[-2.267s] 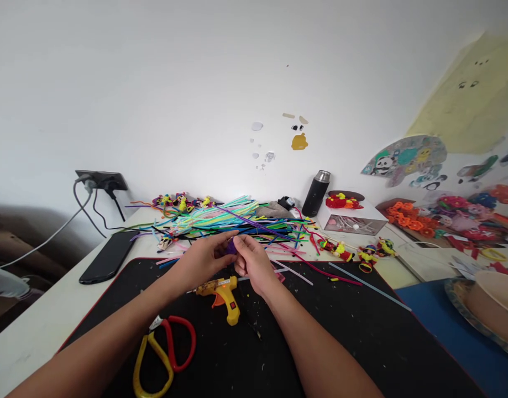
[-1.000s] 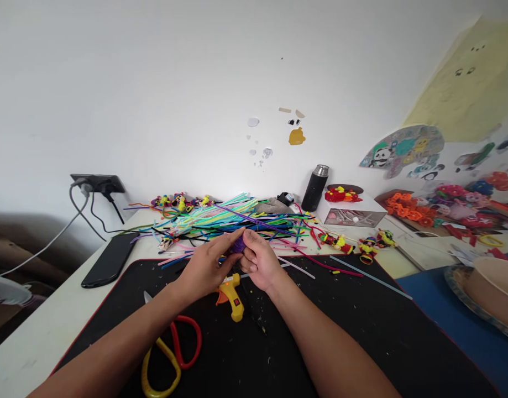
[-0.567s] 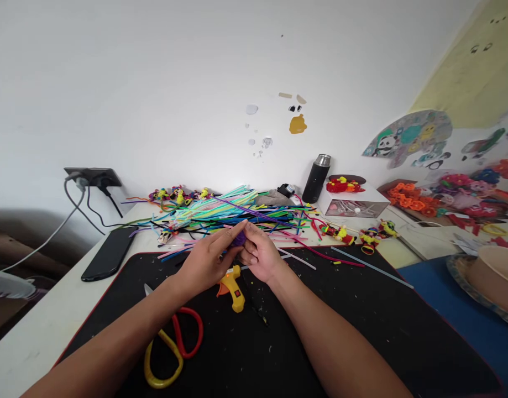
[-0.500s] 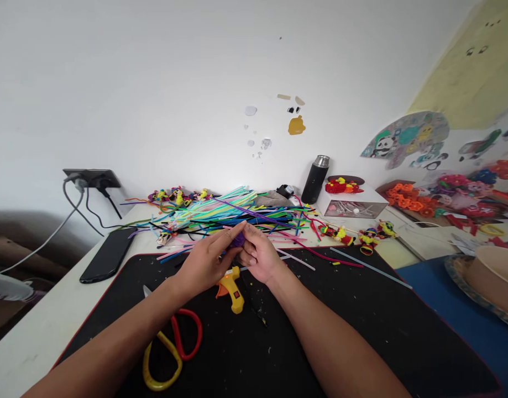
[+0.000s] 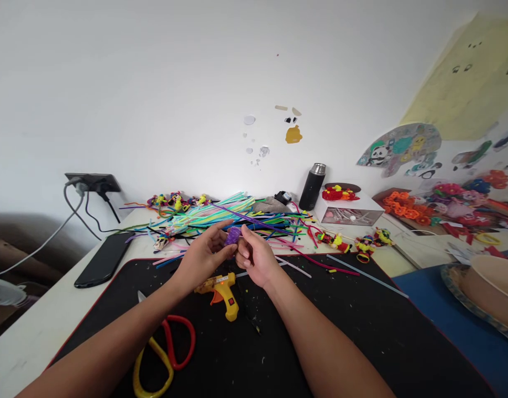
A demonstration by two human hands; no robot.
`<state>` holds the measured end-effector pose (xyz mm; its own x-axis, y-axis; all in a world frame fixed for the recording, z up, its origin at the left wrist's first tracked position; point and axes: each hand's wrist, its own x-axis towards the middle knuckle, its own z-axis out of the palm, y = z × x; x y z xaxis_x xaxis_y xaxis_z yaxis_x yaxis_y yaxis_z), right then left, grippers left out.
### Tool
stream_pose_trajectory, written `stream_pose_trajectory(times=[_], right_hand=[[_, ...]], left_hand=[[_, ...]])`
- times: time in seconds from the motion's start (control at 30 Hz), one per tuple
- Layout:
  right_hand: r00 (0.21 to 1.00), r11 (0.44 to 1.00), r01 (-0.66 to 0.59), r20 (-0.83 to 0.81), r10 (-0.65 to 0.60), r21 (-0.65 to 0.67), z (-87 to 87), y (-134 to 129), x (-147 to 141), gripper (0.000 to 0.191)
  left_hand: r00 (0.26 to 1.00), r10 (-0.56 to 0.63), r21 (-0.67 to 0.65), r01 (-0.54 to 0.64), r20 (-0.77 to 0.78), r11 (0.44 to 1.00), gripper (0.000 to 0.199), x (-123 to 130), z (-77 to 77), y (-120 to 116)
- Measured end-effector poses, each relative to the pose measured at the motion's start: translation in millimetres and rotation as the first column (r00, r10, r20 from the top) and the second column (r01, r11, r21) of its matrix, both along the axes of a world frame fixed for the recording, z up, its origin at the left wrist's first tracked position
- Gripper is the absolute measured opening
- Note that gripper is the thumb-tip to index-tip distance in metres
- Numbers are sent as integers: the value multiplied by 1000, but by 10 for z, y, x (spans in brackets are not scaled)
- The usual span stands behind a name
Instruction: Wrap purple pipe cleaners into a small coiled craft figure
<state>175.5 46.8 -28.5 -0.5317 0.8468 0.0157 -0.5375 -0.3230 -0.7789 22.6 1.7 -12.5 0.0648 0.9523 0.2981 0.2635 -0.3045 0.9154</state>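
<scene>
A small purple bundle of fuzzy pipe cleaner (image 5: 232,236) is held up in front of me, above the black mat (image 5: 320,331). My left hand (image 5: 202,254) pinches it from the left between thumb and fingers. From the other side, my right hand (image 5: 257,257) has its thumb and curled fingers closed at the bundle's right edge. The fingers hide part of it. Just below the hands lies a yellow glue gun (image 5: 226,293) with an orange trigger. Scissors (image 5: 171,345) with one red and one yellow handle rest by my left forearm, which covers part of them.
Behind the hands spreads a pile of coloured pipe cleaners (image 5: 220,215). Small pipe-cleaner figures (image 5: 365,247) lie at right. A black flask (image 5: 313,188) and white box (image 5: 349,210) stand at the wall. A phone (image 5: 104,260) lies left; a bowl (image 5: 496,282) stands right.
My hands have parted a little and turned, so more of the purple bundle shows. More of the glue gun is visible. The whole view has shifted slightly.
</scene>
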Motion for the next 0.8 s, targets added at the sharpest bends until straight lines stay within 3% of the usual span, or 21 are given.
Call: stream_pose_trajectory(times=[0.13, 0.33, 0.47, 0.8], right_hand=[[999, 1000, 18, 38, -17, -10, -11, 5, -5, 57], [998, 1000, 21, 52, -21, -3, -30, 9, -7, 56], [999, 1000, 19, 41, -20, 14, -22, 10, -5, 55], [994, 998, 51, 94, -54, 39, 7, -18, -17, 47]], left_hand=[[999, 7, -33, -5, 51, 999, 60, 20, 45, -14], [990, -79, -106, 91, 117, 990, 65, -7, 77, -16], [992, -89, -91, 97, 87, 991, 63, -38, 118, -7], [978, -110, -109, 130, 177, 986, 54, -75, 110, 19]])
